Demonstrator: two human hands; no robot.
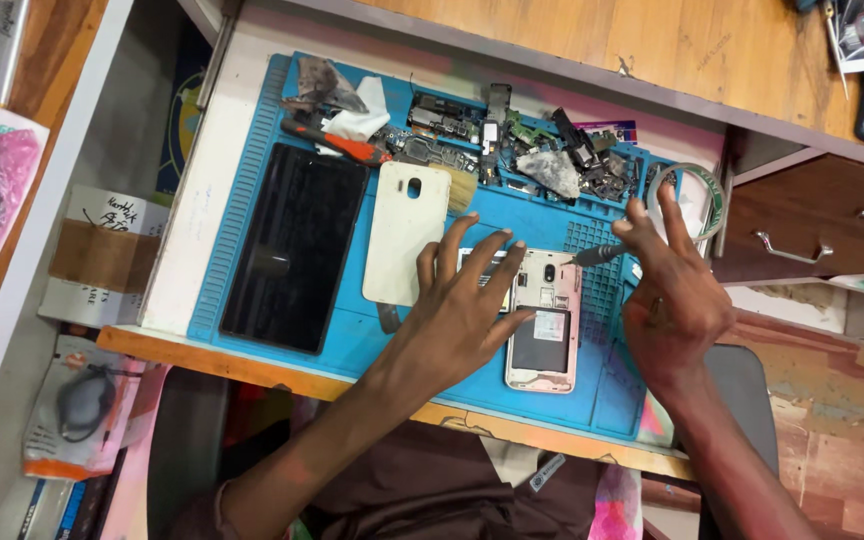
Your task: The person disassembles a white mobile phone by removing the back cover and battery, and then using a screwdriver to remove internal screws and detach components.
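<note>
Both forearms reach up from six o'clock. Left hand (462, 300) lies spread, fingers wide, steadying an opened phone (543, 320) on the blue repair mat (252, 200). At three o'clock, right hand (674, 290) pinches a screwdriver (597, 254), tip at the phone's top edge. White back cover (407, 232) lies at eleven o'clock of the phone.

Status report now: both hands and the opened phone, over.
Left hand flat on opened phone. Right hand holds screwdriver, tip near phone top. White back cover alongside.

mat (252, 215): matt blue rubber | back cover (407, 232) above left fingers: smooth cream plastic | screen (292, 245): glossy black glass | desk (652, 40): wood
</note>
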